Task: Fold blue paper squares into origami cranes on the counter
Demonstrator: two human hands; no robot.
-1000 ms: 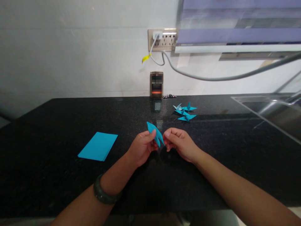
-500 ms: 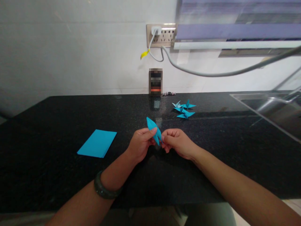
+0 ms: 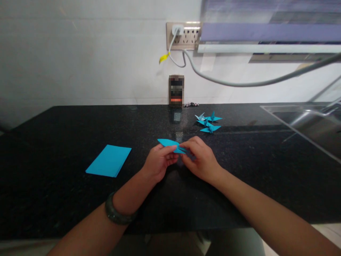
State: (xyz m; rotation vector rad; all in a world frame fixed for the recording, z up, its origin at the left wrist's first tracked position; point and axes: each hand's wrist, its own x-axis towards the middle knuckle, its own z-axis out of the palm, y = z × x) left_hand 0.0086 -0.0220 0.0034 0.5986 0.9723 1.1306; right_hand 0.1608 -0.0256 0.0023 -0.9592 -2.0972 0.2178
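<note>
A folded piece of blue origami paper (image 3: 168,142), pointed at its left end and split into two narrow points on the right, is held above the dark counter. My left hand (image 3: 159,160) pinches its middle, thumb on top and fingers beneath. At the split end, my right hand (image 3: 200,154) has its index finger over the points and its thumb below them, closed about the paper. Part of the paper is hidden by the left thumb and right fingertips. Several folded paper cranes (image 3: 210,128), blue and one paler, sit behind my right hand.
A stack of blue paper sheets (image 3: 108,161) lies left on the black counter (image 3: 53,142). Against the wall leans a phone (image 3: 176,91) with a blurred screen, a beaded strap (image 3: 191,104) beside it. A grey cable (image 3: 239,84) hangs from the socket; a metal sink (image 3: 314,124) is right.
The folded paper has turned from steeply slanted to nearly level, its left tip swinging down and left. My right hand has shifted its fingers over the split end. The view has tilted slightly.
</note>
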